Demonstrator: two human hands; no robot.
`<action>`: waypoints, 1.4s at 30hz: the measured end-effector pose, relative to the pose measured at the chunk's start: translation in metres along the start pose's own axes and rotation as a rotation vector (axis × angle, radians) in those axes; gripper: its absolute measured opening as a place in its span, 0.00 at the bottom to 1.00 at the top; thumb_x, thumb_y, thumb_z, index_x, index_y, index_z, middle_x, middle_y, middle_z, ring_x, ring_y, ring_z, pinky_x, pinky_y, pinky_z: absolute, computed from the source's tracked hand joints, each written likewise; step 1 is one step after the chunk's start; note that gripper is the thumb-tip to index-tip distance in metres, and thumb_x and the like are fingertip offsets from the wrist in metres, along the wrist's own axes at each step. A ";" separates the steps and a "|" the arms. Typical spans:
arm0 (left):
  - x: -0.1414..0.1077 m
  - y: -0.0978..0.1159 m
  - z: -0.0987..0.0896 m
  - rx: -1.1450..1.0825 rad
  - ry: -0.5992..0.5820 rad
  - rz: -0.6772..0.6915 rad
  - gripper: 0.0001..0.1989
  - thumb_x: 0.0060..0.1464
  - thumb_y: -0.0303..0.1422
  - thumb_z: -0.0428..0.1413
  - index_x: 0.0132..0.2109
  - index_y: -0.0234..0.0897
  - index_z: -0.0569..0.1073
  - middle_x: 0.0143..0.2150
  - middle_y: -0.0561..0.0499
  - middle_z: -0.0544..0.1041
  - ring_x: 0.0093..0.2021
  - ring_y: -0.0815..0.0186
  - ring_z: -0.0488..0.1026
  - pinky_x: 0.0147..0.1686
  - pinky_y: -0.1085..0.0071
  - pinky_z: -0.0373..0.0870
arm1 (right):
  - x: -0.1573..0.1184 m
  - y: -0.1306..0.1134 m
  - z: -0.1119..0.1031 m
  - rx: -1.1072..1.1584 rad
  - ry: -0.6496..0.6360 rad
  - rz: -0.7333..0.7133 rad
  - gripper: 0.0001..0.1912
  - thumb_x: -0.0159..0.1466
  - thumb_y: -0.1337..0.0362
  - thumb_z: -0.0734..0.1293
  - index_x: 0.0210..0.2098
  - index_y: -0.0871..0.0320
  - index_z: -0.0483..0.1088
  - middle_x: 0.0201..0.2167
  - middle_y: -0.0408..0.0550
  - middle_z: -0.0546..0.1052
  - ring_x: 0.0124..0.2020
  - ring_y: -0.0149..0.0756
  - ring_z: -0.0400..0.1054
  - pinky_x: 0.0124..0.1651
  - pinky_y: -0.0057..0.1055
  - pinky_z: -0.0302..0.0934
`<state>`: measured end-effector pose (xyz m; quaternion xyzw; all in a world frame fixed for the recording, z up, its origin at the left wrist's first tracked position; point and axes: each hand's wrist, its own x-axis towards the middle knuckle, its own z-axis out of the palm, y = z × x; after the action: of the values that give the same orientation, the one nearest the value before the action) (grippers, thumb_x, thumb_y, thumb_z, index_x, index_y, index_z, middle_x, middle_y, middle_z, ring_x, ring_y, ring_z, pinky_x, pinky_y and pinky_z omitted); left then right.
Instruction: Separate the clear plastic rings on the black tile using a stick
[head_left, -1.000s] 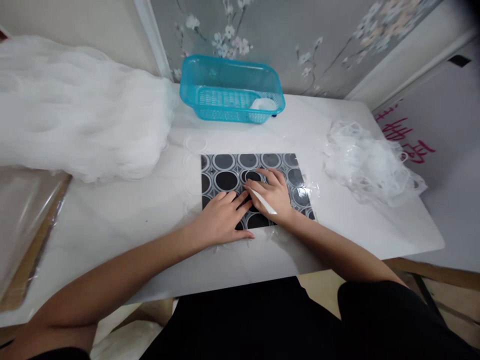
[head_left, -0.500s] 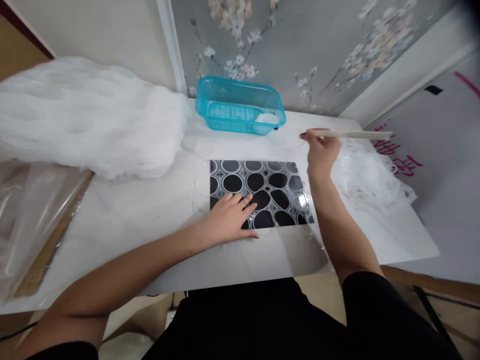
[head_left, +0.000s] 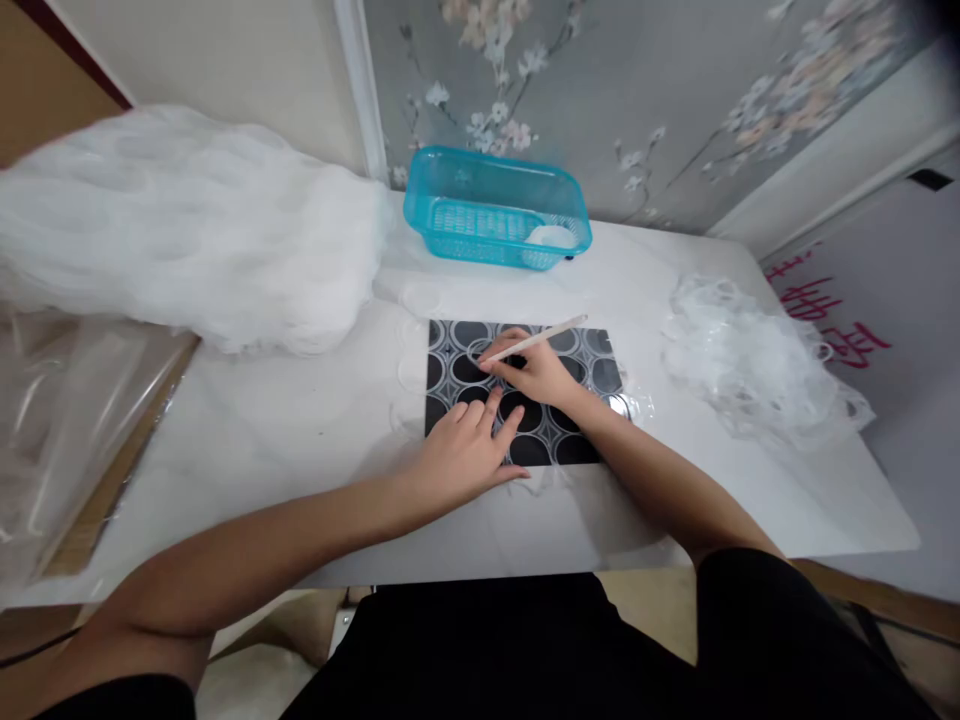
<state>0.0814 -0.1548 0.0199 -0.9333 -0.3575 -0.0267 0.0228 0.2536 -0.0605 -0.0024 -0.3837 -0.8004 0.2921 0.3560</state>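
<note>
left hand [head_left: 459, 455]: fingers spread flat, pinning black sheet [head_left: 450, 375] at 6 o'clock
right hand [head_left: 534, 370]: fingers pinching white stick [head_left: 536, 339], tip best kept low along the ring edge

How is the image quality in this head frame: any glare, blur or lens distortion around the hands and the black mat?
Head view: wide-angle bending curves the table edges and wall lines; light is soft and even, with faint shadows under the left hand and right hand; small glare on clear film at the black mat right edge; white stick reads sharp; the white pile is washed out and soft toward the left edge.
</note>
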 end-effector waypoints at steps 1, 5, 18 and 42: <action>-0.001 0.001 -0.002 0.007 0.005 -0.008 0.35 0.61 0.53 0.39 0.64 0.32 0.60 0.62 0.30 0.63 0.46 0.53 0.69 0.42 0.63 0.62 | 0.001 0.000 0.002 0.056 -0.034 -0.001 0.05 0.60 0.61 0.68 0.35 0.55 0.75 0.35 0.46 0.79 0.42 0.36 0.71 0.48 0.38 0.67; -0.003 0.003 -0.003 0.013 -0.006 -0.097 0.37 0.61 0.54 0.35 0.64 0.30 0.61 0.59 0.29 0.66 0.43 0.51 0.72 0.38 0.61 0.64 | 0.003 0.005 -0.005 0.244 -0.073 0.065 0.08 0.61 0.59 0.68 0.35 0.57 0.75 0.35 0.47 0.78 0.39 0.35 0.72 0.44 0.36 0.68; -0.002 0.004 -0.005 0.035 -0.024 -0.080 0.31 0.64 0.47 0.39 0.63 0.28 0.62 0.60 0.33 0.66 0.39 0.54 0.73 0.31 0.62 0.65 | 0.000 0.006 -0.010 0.208 -0.206 0.060 0.08 0.60 0.58 0.69 0.35 0.55 0.76 0.35 0.46 0.78 0.43 0.36 0.70 0.49 0.38 0.66; 0.001 0.003 0.011 0.021 -0.123 -0.194 0.42 0.59 0.57 0.35 0.65 0.26 0.60 0.62 0.25 0.60 0.24 0.57 0.74 0.19 0.64 0.62 | -0.007 0.011 -0.006 0.099 -0.209 0.026 0.05 0.60 0.61 0.69 0.35 0.52 0.77 0.35 0.43 0.79 0.44 0.37 0.67 0.50 0.40 0.64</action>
<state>0.0846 -0.1560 0.0089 -0.8940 -0.4469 0.0324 0.0076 0.2657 -0.0589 -0.0097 -0.3432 -0.8128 0.3744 0.2853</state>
